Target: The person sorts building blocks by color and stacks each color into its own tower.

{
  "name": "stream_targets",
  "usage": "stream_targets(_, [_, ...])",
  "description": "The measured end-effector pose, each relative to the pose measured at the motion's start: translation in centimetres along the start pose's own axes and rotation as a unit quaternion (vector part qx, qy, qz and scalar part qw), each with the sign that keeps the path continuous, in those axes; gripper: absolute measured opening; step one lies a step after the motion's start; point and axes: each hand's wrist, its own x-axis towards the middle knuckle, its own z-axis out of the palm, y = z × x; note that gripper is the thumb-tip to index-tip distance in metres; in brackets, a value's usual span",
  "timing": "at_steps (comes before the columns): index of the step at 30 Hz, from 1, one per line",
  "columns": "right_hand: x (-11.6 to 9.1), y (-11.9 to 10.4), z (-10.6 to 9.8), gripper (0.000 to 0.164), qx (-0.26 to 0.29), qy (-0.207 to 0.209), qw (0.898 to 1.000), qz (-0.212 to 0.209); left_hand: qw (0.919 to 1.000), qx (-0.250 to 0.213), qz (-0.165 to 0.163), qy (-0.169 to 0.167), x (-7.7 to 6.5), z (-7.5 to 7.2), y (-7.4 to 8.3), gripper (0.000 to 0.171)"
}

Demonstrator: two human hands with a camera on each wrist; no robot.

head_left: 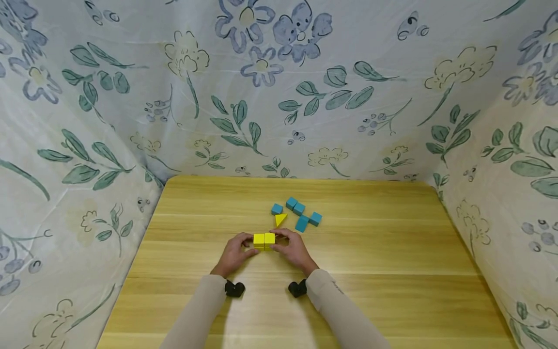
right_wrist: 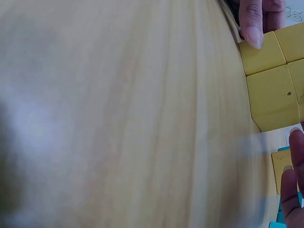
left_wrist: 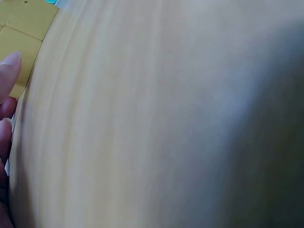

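Note:
In front of the person stands a small stack of yellow blocks (head_left: pixel 264 240), two side by side on top with yellow ones below them. The left hand (head_left: pixel 237 253) holds the stack's left side, its thumb at the front and fingers toward the back. From the right, the right hand (head_left: pixel 294 247) grips the other side between thumb and fingers. The left wrist view catches the left thumb (left_wrist: pixel 9 71) against a yellow face. In the right wrist view, the yellow blocks (right_wrist: pixel 273 97) meet in a two-by-two face, with right-hand fingers (right_wrist: pixel 288 190) beside them.
Behind the stack lies a yellow triangular block (head_left: pixel 280 220). Several blue blocks (head_left: pixel 299 209) are scattered behind and to the right of it. The wooden table (head_left: pixel 383 271) is bordered at the back and sides by floral cloth (head_left: pixel 279 111).

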Motion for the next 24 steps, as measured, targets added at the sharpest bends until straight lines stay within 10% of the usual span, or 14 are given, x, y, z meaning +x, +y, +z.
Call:
stream_targets(12, [-0.7,-3.2,-0.6,0.038,0.026,-0.022,0.999,0.013,1.0,-0.001,-0.007,0.0,0.0,0.0,0.2,0.036])
stream_targets(24, [-0.6,1.6,-2.0,0.048,0.062,0.008,0.997,0.036,1.0,-0.001,0.007,0.001,-0.2,-0.1,0.0,0.037])
